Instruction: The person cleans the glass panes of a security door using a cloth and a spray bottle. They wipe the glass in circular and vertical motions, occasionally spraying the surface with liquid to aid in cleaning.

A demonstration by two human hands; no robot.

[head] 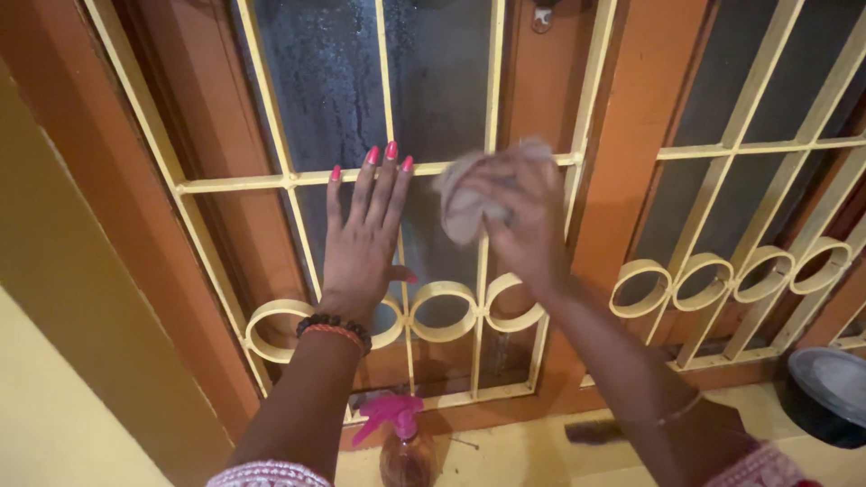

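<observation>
Right now one crumpled cloth is bunched in the right hand, grip closed on it, pressed vs. the wet glass pane behind the yellow grille. Left hand lies flat and open on the grille, just left of the cloth. One pink-topped spray bottle stands below the grille; one dark bowl far right.
</observation>
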